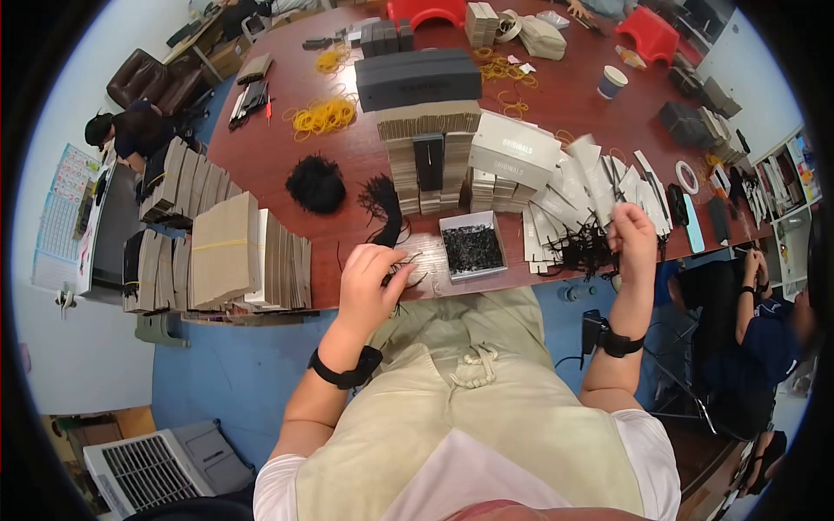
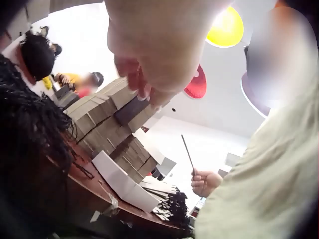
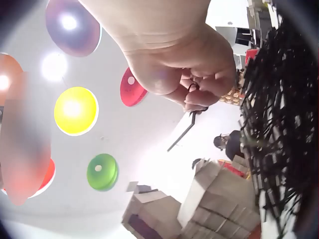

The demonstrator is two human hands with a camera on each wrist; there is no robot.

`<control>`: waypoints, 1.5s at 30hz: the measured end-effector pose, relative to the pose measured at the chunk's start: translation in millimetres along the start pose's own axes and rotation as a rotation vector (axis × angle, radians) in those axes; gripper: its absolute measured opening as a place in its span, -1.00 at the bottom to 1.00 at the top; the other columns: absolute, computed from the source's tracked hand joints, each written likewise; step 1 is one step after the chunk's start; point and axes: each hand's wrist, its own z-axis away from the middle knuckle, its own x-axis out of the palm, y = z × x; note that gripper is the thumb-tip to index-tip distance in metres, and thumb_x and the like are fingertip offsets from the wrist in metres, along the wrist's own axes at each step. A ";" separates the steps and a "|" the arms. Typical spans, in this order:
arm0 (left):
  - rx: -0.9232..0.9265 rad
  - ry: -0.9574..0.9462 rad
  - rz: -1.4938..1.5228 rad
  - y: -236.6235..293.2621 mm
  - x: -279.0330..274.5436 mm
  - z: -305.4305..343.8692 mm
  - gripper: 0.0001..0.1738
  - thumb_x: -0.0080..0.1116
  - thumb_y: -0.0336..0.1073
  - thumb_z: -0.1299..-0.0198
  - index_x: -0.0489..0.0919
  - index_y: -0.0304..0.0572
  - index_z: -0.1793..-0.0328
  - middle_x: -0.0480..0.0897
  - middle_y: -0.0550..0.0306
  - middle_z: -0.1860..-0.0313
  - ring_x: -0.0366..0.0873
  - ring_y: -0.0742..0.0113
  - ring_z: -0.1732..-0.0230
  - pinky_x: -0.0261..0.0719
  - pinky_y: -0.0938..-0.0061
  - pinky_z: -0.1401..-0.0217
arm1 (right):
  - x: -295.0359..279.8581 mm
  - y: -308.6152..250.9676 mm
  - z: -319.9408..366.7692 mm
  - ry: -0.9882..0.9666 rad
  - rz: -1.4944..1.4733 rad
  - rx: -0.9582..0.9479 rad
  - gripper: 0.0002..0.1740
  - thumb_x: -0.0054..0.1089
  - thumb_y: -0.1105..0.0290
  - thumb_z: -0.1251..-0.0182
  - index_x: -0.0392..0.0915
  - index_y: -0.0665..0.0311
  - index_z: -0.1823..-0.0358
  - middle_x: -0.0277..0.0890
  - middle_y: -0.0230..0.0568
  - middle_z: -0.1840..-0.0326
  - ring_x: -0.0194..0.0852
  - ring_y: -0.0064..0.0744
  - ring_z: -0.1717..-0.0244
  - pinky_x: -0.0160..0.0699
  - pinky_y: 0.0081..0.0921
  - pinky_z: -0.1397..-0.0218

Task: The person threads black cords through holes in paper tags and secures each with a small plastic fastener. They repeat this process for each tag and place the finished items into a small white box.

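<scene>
My right hand (image 1: 632,236) is raised over the table's front right, pinching a thin hang tag (image 3: 182,131) with a black cord looped at its end. In the left wrist view the tag (image 2: 187,152) stands up from the fingers as a dark, narrow strip. My left hand (image 1: 369,282) is at the table's front edge, thumb and fingertips apart, among loose black cords (image 1: 417,276). Beyond it lies a bundle of black cords (image 1: 382,208). Below my right hand a pile of corded white tags (image 1: 586,246) spreads out.
A white box (image 1: 497,271) of small black pieces sits between the hands. Behind it rise stacked cardboard pieces (image 1: 400,174) and a white box marked ORIGINALS (image 1: 512,149). Brown cardboard stacks (image 1: 226,247) stand left, near a black cord ball (image 1: 315,184). Yellow rubber bands (image 1: 323,116) lie farther back.
</scene>
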 end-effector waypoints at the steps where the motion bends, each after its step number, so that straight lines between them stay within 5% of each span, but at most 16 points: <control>1: -0.037 -0.126 -0.014 -1.6 2.9 3.1 -0.75 0.37 -0.33 0.15 0.59 -0.20 0.31 0.57 0.08 0.36 0.48 0.10 0.27 0.46 0.30 0.19 | -6.3 3.0 -2.3 0.066 0.084 0.009 -0.80 0.09 0.29 -0.32 0.50 0.24 0.39 0.32 -0.50 0.70 0.15 -0.75 0.75 0.06 -0.78 0.70; 3: -0.104 -0.371 -0.043 -5.3 12.9 9.2 -0.76 0.36 -0.31 0.12 0.59 -0.19 0.30 0.58 0.06 0.34 0.49 0.09 0.23 0.47 0.31 0.18 | -4.5 12.7 -8.7 0.077 0.136 0.056 -0.76 0.10 0.24 -0.32 0.51 0.26 0.39 0.36 -0.47 0.69 0.19 -0.74 0.75 0.06 -0.76 0.71; 6: -0.047 -0.405 -0.116 -8.7 31.5 19.0 -0.81 0.32 -0.30 0.08 0.56 -0.19 0.38 0.53 0.05 0.37 0.47 0.04 0.25 0.44 0.29 0.17 | 10.5 19.2 -8.8 0.092 0.701 0.037 -0.75 0.19 0.25 -0.22 0.56 0.33 0.31 0.47 -0.27 0.60 0.36 -0.55 0.65 0.31 -0.58 0.54; 9: -0.036 -0.339 -0.122 -12.8 35.1 20.0 -0.89 0.21 -0.41 0.01 0.51 -0.21 0.38 0.49 0.03 0.39 0.44 0.02 0.27 0.43 0.29 0.18 | 15.1 10.6 -0.4 0.429 0.959 -0.529 -0.76 0.21 0.26 -0.18 0.57 0.32 0.28 0.51 -0.20 0.46 0.40 -0.49 0.56 0.37 -0.52 0.43; 11: -0.089 -0.300 -0.066 -15.0 32.5 13.1 -0.92 0.17 -0.45 -0.03 0.49 -0.23 0.35 0.49 0.01 0.38 0.44 0.01 0.28 0.43 0.33 0.19 | 30.7 -12.4 8.6 0.436 0.748 -0.442 -0.83 0.20 0.35 -0.20 0.57 0.30 0.29 0.51 -0.27 0.41 0.36 -0.57 0.53 0.35 -0.60 0.45; 13: -0.149 -0.200 0.097 -13.3 31.0 7.4 -0.91 0.12 -0.46 -0.09 0.45 -0.27 0.29 0.48 0.05 0.39 0.44 0.07 0.30 0.42 0.35 0.20 | 48.2 -1.3 5.3 0.176 0.476 -0.348 -0.86 0.18 0.39 -0.22 0.58 0.31 0.28 0.50 -0.37 0.43 0.32 -0.68 0.53 0.31 -0.64 0.49; 16: -0.312 -0.153 0.365 -3.6 26.6 -5.6 -0.93 0.05 -0.47 -0.17 0.41 -0.29 0.28 0.46 0.10 0.40 0.43 0.24 0.37 0.41 0.46 0.26 | 110.8 -3.5 18.5 -0.526 0.232 -0.020 -0.80 0.21 0.42 -0.20 0.62 0.31 0.16 0.54 -0.40 0.36 0.41 -0.70 0.39 0.39 -0.70 0.34; 19: -0.389 -0.138 0.558 8.4 23.9 -19.5 -0.94 -0.01 -0.47 -0.25 0.39 -0.28 0.29 0.45 0.17 0.41 0.40 0.44 0.41 0.39 0.58 0.33 | 168.0 14.8 31.7 -0.772 0.095 -0.062 -0.68 0.27 0.42 -0.15 0.60 0.31 0.04 0.58 -0.33 0.28 0.44 -0.65 0.31 0.41 -0.68 0.22; 26: -0.498 0.097 0.936 12.0 25.3 -28.4 -0.91 0.00 -0.40 -0.29 0.42 -0.28 0.21 0.47 0.27 0.47 0.37 0.61 0.41 0.36 0.69 0.34 | 202.1 25.2 30.8 -0.706 -0.191 0.017 -0.81 0.23 0.46 -0.17 0.63 0.38 0.20 0.58 -0.29 0.30 0.44 -0.59 0.37 0.41 -0.67 0.26; 31: -0.349 -0.129 0.468 -26.7 1.1 -24.5 -0.72 0.05 -0.32 -0.26 0.45 -0.34 0.48 0.37 0.29 0.54 0.28 0.55 0.46 0.28 0.59 0.40 | 173.1 26.5 -0.6 -0.458 -0.763 0.136 -0.88 0.02 0.48 -0.33 0.52 0.36 0.23 0.55 -0.13 0.17 0.48 -0.46 0.29 0.47 -0.56 0.23; 33: -0.422 -0.192 0.513 -49.5 -9.7 -19.5 -0.70 0.05 -0.31 -0.27 0.42 -0.35 0.50 0.32 0.31 0.54 0.26 0.56 0.45 0.25 0.59 0.39 | 147.7 26.0 -10.7 -0.371 -0.847 0.125 -0.88 0.02 0.44 -0.35 0.48 0.35 0.23 0.54 -0.16 0.21 0.47 -0.46 0.29 0.47 -0.53 0.23; 35: -0.505 -0.175 0.765 -59.8 -19.9 -16.6 -0.67 0.01 -0.31 -0.29 0.40 -0.29 0.55 0.33 0.33 0.50 0.28 0.54 0.39 0.25 0.59 0.32 | 127.8 28.5 -16.1 -0.297 -0.903 0.085 -0.88 0.02 0.42 -0.35 0.48 0.34 0.24 0.53 -0.19 0.25 0.45 -0.47 0.31 0.46 -0.52 0.24; 37: -0.645 0.197 1.175 -44.3 -15.6 -23.9 -0.68 -0.05 -0.30 -0.31 0.44 -0.23 0.53 0.35 0.33 0.48 0.31 0.49 0.38 0.28 0.59 0.31 | 115.4 31.0 -14.2 -0.307 -0.907 0.072 -0.88 0.03 0.42 -0.35 0.48 0.32 0.23 0.52 -0.22 0.28 0.44 -0.49 0.35 0.44 -0.55 0.28; 39: -0.568 0.295 1.521 -37.4 -15.8 -27.5 -0.73 -0.07 -0.29 -0.30 0.47 -0.22 0.45 0.39 0.28 0.40 0.31 0.46 0.39 0.29 0.60 0.33 | 112.3 34.9 -8.0 -0.345 -0.837 0.116 -0.88 0.04 0.41 -0.34 0.48 0.31 0.23 0.52 -0.24 0.30 0.44 -0.51 0.38 0.43 -0.57 0.31; 43: -0.218 -0.055 2.311 -38.4 -15.2 -39.7 -0.79 -0.04 -0.25 -0.27 0.50 -0.24 0.30 0.47 0.13 0.22 0.28 0.44 0.42 0.26 0.62 0.39 | 129.6 41.0 8.2 -0.420 -0.597 0.285 -0.88 0.12 0.42 -0.29 0.54 0.33 0.26 0.55 -0.26 0.32 0.43 -0.57 0.40 0.40 -0.64 0.37; 45: -0.392 -0.105 2.054 -31.2 -15.1 -37.6 -0.82 0.02 -0.29 -0.22 0.51 -0.28 0.21 0.48 0.08 0.11 0.25 0.51 0.42 0.20 0.66 0.45 | 141.8 37.2 14.1 -0.452 -0.402 0.244 -0.84 0.18 0.42 -0.24 0.61 0.34 0.22 0.59 -0.27 0.27 0.44 -0.62 0.37 0.38 -0.67 0.35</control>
